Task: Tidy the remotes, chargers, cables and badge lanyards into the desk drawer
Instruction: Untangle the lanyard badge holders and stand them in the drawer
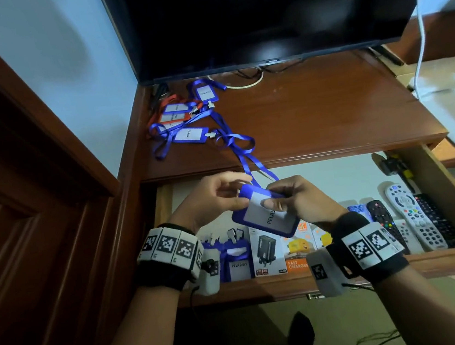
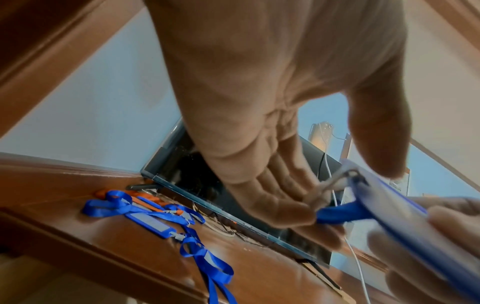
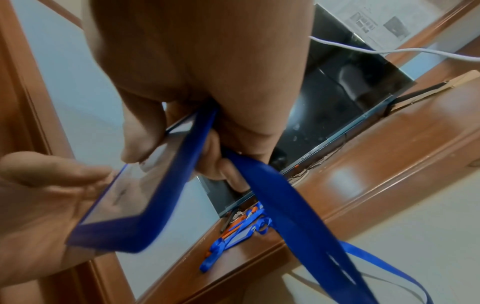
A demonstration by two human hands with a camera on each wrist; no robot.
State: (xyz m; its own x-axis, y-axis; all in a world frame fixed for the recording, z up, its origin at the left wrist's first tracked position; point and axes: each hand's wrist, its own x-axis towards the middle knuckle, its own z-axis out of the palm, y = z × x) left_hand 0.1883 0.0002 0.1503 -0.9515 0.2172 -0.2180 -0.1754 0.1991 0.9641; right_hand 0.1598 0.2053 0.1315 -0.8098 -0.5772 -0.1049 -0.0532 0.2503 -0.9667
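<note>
The printed word on the blue plastic badge holder is partly hidden by the right hand, whose thumb and fingers pinch the holder above the open wooden drawer. The left hand pinches its top edge; the blue ribbon lanyard trails up onto the wooden desktop.

Head view downward over desk, wrist views close, upward—seemingly sharing it
</note>
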